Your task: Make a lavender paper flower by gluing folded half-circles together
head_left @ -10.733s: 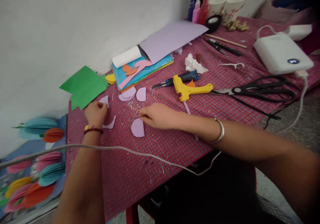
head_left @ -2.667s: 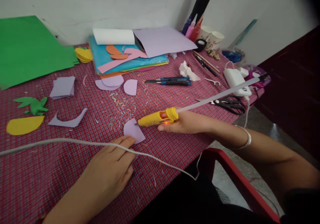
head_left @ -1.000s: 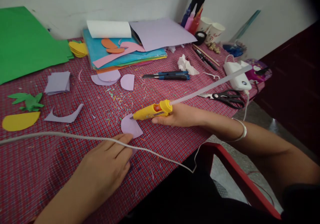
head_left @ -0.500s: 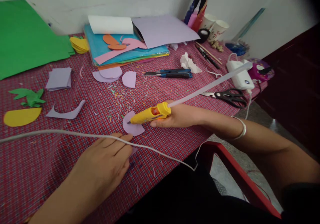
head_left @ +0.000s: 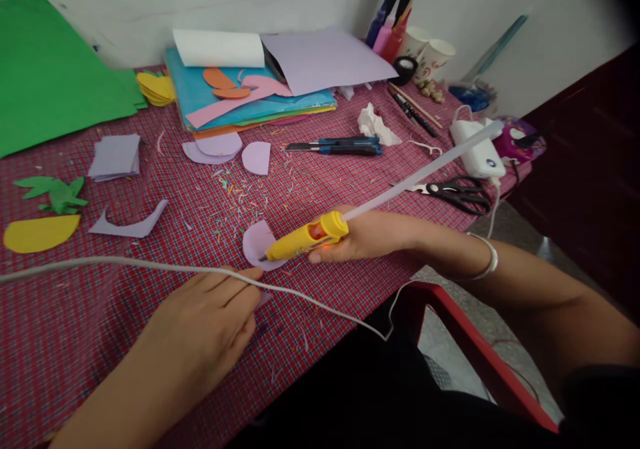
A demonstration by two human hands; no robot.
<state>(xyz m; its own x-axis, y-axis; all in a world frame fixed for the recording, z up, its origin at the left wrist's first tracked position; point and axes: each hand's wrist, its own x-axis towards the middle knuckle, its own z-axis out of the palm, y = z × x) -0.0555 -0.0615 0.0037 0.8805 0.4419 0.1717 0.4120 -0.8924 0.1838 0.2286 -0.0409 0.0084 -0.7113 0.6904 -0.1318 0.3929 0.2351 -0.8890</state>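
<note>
My right hand [head_left: 360, 235] grips a yellow glue gun [head_left: 300, 237] with a long clear glue stick [head_left: 425, 169] sticking out behind it. The gun's tip touches the lower edge of a lilac half-round paper piece [head_left: 255, 241] lying on the red checked tablecloth [head_left: 75, 329]. My left hand [head_left: 205, 322] lies flat on the cloth just below that piece, fingers stretched out, fingertips close to its bottom edge. A white cable [head_left: 125, 265] runs across over my left hand's fingers.
More lilac half-rounds [head_left: 256, 157], a lilac scrap [head_left: 129, 225], a folded lilac stack [head_left: 115, 157], green sheet [head_left: 45, 95], yellow cut-out [head_left: 37, 232] and a coloured paper pile [head_left: 250, 99] lie behind. A blue box cutter [head_left: 340, 146], black scissors [head_left: 457, 192], white power bank [head_left: 475, 155] and paper cups [head_left: 430, 52] sit to the right.
The glue gun's tip has travelled down the lilac piece from its upper edge toward its lower edge. My left hand stays flat below it.
</note>
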